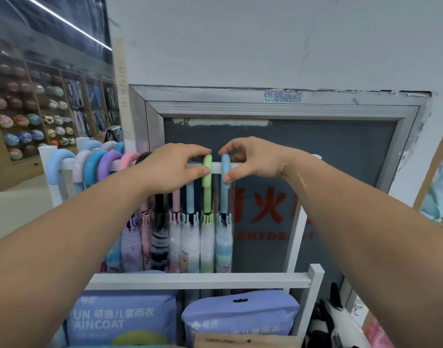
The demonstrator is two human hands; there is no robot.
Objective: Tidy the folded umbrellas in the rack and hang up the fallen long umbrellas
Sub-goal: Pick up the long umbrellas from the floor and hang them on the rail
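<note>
Long umbrellas (190,234): a row hangs by crook handles from the top rail (216,168) of the white rack (190,281), centre frame, canopies in clear sleeves dropping behind the lower crossbar.

Step in hand, my read: the hang-up part, seating and spacing the two at the right end of the row. These are the green-handled umbrella (207,229) and the blue-handled umbrella (224,237), side by side, both hooked over the rail, handles near but apart.

The left hand (175,169) pinches the green crook, fingers on top and thumb on the front. The right hand (253,159) pinches the blue crook the same way, forefinger up top and thumb lower down.

Next move prob. needs each crook pushed fully over the rail, then let go one at a time so neither slides off. After that, look for any others fallen, then the folded ones.

Hard to see:
- No folded umbrellas made out. The low shelf shows raincoat packs (122,320) only, cut off by the bottom edge.
- Black-and-white item (333,320), lower right, is half behind the rack post. Can't tell if it's a fallen umbrella.
- Floor is out of view.
- Left hand and wrist cover the crooks of approx two or three umbrellas next in the row.
- Back ends of both pinched crooks sit behind the rail, so how well they're seated is unconfirmed.
</note>
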